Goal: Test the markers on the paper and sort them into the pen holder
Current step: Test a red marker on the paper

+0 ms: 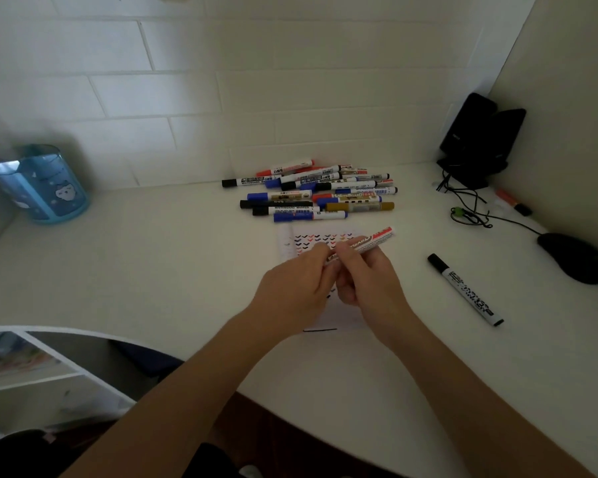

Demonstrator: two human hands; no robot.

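Both my hands hold one red whiteboard marker point(370, 241) over the test paper point(320, 241). My left hand point(296, 288) grips its near end, which is hidden inside the fingers. My right hand point(366, 281) pinches the barrel just beside it. The marker's far end points up and right. The paper lies on the white desk and carries rows of small coloured tick marks. A pile of several markers point(315, 191) lies behind the paper. The blue pen holder point(44, 184) stands at the far left by the wall.
A single black marker point(465, 289) lies on the desk to the right. Farther right sit a black mouse point(572, 257), tangled cables point(470, 208), an orange highlighter point(513, 201) and a black stand point(480, 143). A tiled wall backs the desk. A white shelf point(32, 370) is at lower left.
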